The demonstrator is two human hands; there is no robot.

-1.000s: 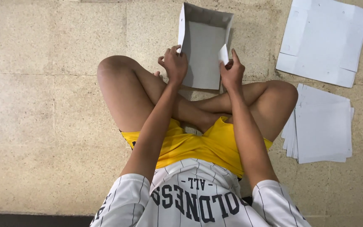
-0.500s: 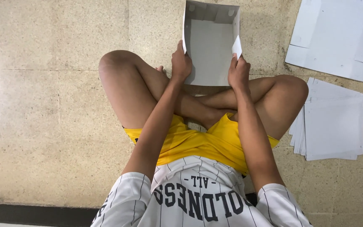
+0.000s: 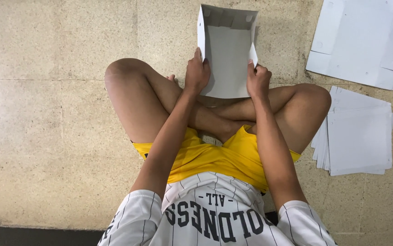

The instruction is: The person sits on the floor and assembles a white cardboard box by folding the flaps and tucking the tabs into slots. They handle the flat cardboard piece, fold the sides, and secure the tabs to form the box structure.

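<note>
— Count first: how many of each?

— One half-folded cardboard box (image 3: 227, 54), two hands on it, one flat sheet of cut cardboard (image 3: 360, 41) lying alone at the upper right of the frame, and one stack of flat sheets (image 3: 358, 134) at the right edge. How many sheets are in the stack I cannot tell.

— What does the box look like?

— Pale grey-white card, a long flat base with the two side walls and the far end wall folded up. Small tabs show at the far corners. The near end is open and lies flat.

— Where is it?

— Upper centre of the frame, held over the crossed shins, tilted up from the floor (image 3: 46, 114).

— And the hands?

— The left hand (image 3: 197, 75) grips the near end of the left wall, fingers (image 3: 200, 55) closed round its edge. The right hand (image 3: 258, 81) pinches the near end of the right wall, fingers (image 3: 252, 68) closed on a small flap there. The base lies between the two hands.

— Around it?

— Speckled beige stone floor; the person sits cross-legged in yellow shorts (image 3: 214, 157) and a striped white shirt (image 3: 214, 218).
</note>
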